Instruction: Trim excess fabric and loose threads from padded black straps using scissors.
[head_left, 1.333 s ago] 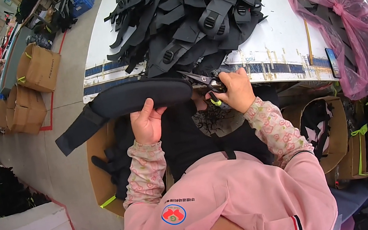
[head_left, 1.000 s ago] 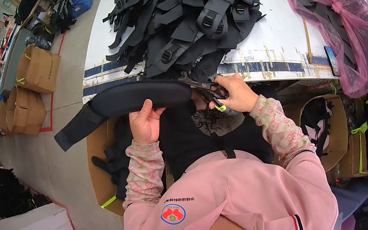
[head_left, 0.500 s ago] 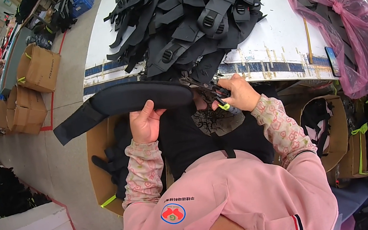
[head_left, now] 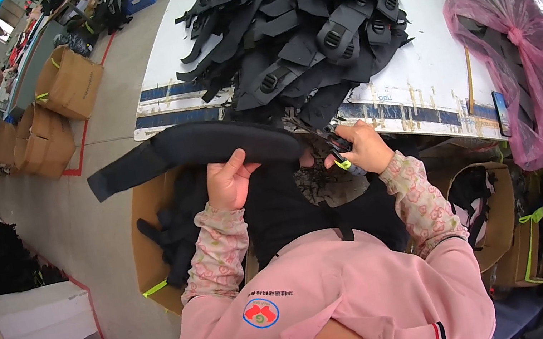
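Note:
My left hand (head_left: 227, 186) is closed on a black padded strap (head_left: 208, 141), thumb on its lower edge. The strap runs out to the left in a thin flat end, and its broad rounded end lies by the table's front edge. In my right hand (head_left: 368, 148) is a pair of scissors (head_left: 335, 145) with a yellow-green ribbon tied at the handle. Their blades point up and left, close to the strap's rounded end; I cannot tell whether they touch it. Just beyond lies a big heap of black straps with buckles (head_left: 297, 27).
The heap rests on a white table (head_left: 155, 66) with a worn, taped front edge. A phone (head_left: 501, 114) and a pink plastic bag (head_left: 518, 46) are at its right. Below stand cardboard boxes (head_left: 144, 228) holding black pieces. More boxes (head_left: 69, 85) stand on the floor to the left.
The whole view has shifted slightly. The strap has tipped a little, its rounded right end lower and its thin left end higher. Both hands keep their holds.

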Action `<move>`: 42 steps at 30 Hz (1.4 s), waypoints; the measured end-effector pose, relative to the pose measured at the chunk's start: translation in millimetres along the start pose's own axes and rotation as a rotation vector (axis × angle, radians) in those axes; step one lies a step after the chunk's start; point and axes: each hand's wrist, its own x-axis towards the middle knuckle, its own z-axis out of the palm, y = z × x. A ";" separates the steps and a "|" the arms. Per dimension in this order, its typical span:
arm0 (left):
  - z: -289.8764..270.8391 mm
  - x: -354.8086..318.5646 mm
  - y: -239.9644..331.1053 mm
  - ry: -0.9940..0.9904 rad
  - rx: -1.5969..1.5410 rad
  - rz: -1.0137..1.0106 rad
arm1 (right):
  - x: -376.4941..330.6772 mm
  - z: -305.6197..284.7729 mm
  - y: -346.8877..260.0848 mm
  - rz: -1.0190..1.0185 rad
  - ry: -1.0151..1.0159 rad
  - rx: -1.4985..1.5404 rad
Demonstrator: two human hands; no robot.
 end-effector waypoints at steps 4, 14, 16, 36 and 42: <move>-14.4 -4.7 2.7 0.122 -0.018 0.141 | 4.2 5.8 7.2 0.099 0.098 0.111; -120.7 -23.4 -1.6 0.722 -0.272 -0.025 | 113.1 -36.0 113.3 0.561 0.772 0.404; -110.8 -20.5 -5.2 0.655 -0.233 -0.076 | 134.7 -50.6 116.6 0.600 0.803 0.265; 71.9 69.4 -33.9 -0.285 0.404 -0.409 | -20.0 -25.4 -56.2 -0.073 0.208 0.170; 87.8 65.4 -63.9 -0.291 0.370 -0.477 | -44.7 13.5 -57.5 -0.030 0.105 0.236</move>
